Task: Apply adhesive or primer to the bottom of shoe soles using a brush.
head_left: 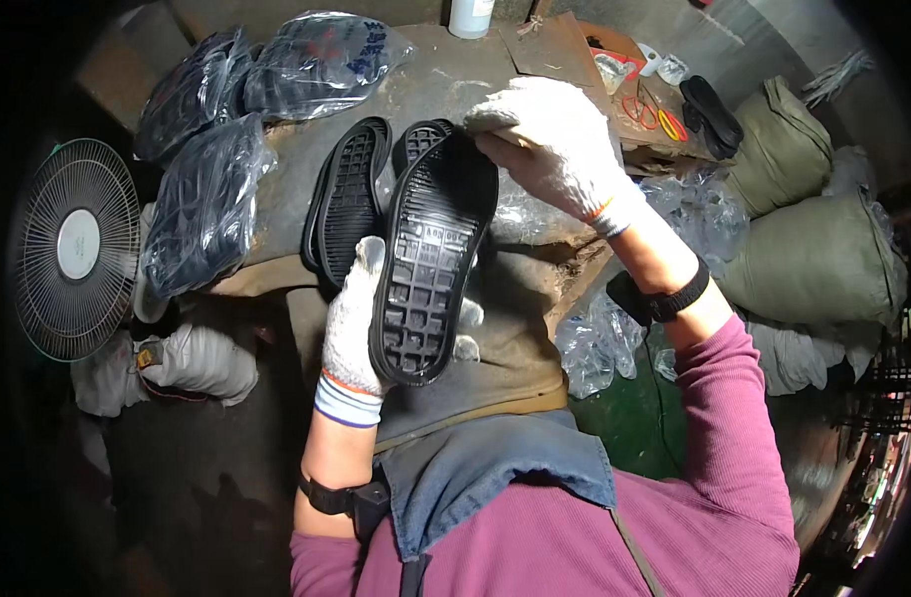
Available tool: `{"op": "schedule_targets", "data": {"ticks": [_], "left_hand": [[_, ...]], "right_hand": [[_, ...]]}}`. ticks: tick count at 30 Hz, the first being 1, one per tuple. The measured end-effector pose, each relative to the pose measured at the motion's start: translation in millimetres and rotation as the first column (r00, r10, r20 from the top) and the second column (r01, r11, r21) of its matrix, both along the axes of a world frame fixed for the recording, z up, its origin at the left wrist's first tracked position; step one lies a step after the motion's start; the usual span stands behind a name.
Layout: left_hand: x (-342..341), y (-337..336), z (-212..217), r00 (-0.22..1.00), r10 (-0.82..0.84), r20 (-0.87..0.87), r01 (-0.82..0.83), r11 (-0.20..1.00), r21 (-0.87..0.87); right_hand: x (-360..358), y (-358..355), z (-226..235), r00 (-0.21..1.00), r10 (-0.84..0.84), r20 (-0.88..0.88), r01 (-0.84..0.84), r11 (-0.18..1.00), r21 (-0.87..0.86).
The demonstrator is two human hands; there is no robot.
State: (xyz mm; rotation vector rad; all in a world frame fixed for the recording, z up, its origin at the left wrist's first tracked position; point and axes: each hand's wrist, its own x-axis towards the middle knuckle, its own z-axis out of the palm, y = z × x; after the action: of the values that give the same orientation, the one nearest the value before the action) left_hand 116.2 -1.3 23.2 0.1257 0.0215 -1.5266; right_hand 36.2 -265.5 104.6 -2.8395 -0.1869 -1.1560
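Observation:
A black shoe sole [421,289] with a grid of square hollows is held up in front of me, tilted. My left hand [350,328], in a white knit glove, grips its lower part; the thumb lies along the left edge and fingertips show past the right edge. At the sole's upper end my gloved right hand [555,144] is closed, thumb and fingers pinched at the rim. Whether those fingers hold anything besides the rim is hidden. Just behind, more black soles [352,189] lie stacked on the worktable [440,75], and another sole [420,139] is partly covered by the held one.
Clear bags of black soles [321,65] lie at the table's far left. A fan [77,244] stands left. Scissors [664,119] with coloured handles lie far right, beside dark soles [711,117]. Stuffed green sacks [804,254] and crumpled clear plastic [600,343] sit on the right.

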Motion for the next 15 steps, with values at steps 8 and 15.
{"op": "schedule_targets", "data": {"ticks": [8,15], "left_hand": [[2.3,-0.1,1.4,0.995,0.088,0.048,-0.086,0.996,-0.034],[-4.7,-0.3,-20.6,0.987,0.138,0.089,-0.135,0.99,-0.035]], "right_hand": [[-9.8,11.7,-30.4,0.962,-0.199,0.186,0.138,0.945,0.298],[2.4,74.1,-53.8,0.985,-0.016,0.17,-0.083,0.824,0.561]]}}
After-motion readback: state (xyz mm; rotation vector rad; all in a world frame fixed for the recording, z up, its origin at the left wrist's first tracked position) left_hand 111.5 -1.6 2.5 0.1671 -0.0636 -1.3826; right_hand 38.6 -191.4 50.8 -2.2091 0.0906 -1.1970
